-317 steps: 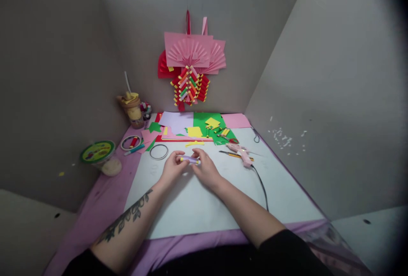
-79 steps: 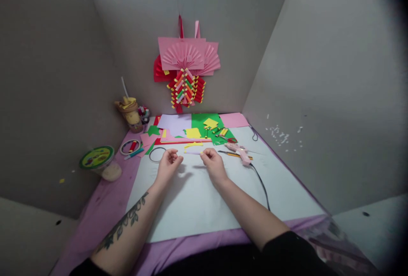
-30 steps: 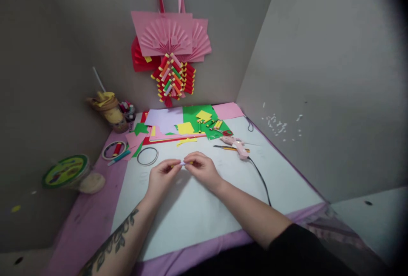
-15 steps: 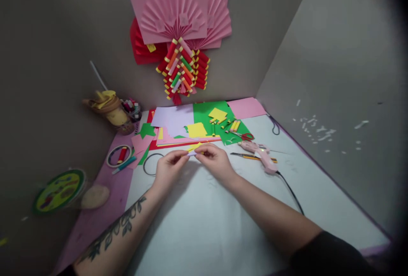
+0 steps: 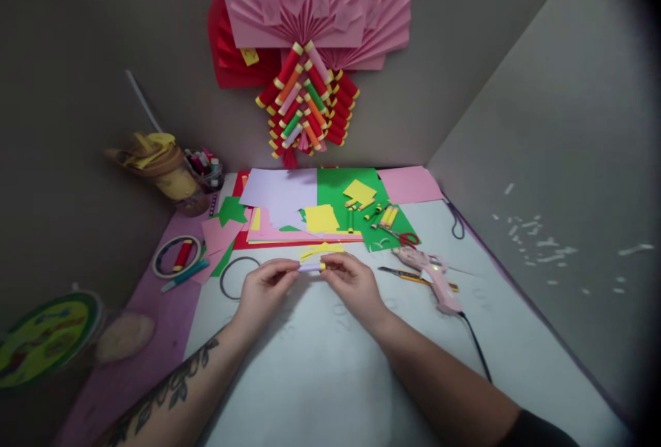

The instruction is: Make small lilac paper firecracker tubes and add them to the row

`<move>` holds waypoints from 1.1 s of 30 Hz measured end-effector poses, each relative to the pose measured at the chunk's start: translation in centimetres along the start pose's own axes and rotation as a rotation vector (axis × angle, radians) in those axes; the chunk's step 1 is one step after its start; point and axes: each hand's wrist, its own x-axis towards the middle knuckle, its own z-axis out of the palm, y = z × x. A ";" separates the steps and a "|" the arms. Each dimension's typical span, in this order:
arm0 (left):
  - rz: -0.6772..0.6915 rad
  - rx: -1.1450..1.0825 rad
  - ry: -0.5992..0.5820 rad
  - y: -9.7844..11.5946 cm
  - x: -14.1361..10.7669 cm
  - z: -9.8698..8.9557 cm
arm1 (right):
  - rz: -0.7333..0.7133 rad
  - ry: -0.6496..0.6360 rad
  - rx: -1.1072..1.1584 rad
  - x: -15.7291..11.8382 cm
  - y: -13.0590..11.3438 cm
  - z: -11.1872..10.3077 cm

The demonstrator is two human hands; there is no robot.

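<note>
A small lilac paper roll [image 5: 310, 267] with a yellow band at its right end is held level between my two hands over the white table. My left hand [image 5: 266, 288] pinches its left end, and my right hand [image 5: 356, 288] grips the yellow-banded end. Just behind the roll lie thin yellow paper strips [image 5: 323, 250]. Farther back are a stack of yellow squares [image 5: 321, 218] and a lilac sheet [image 5: 281, 189]. Several green rolls and yellow rolls [image 5: 388, 217] rest on a green sheet [image 5: 330, 189].
A pink glue gun [image 5: 438, 285] with a black cord, a cutter [image 5: 405, 274] and red-handled scissors [image 5: 407, 238] lie to the right. At the left are tape rings [image 5: 176, 257], a teal marker [image 5: 184, 275] and a cup [image 5: 178, 175]. Paper decorations [image 5: 299, 96] hang on the wall.
My hands have moved slightly apart, showing more of the lilac roll and its yellow end. The camera view has shifted, with the table objects now spread wider in the frame.
</note>
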 end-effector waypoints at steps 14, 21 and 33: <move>0.051 0.021 -0.022 0.2 0.2 -0.2 | -0.186 -0.039 -0.181 -0.1 -0.4 0.2; -0.105 -0.173 -0.080 0.3 -0.2 -0.2 | -0.409 -0.068 -0.441 0.2 -3.2 -1.6; -0.019 -0.125 -0.001 0.0 0.4 0.0 | -0.049 -0.096 -1.493 12.3 -3.7 -11.7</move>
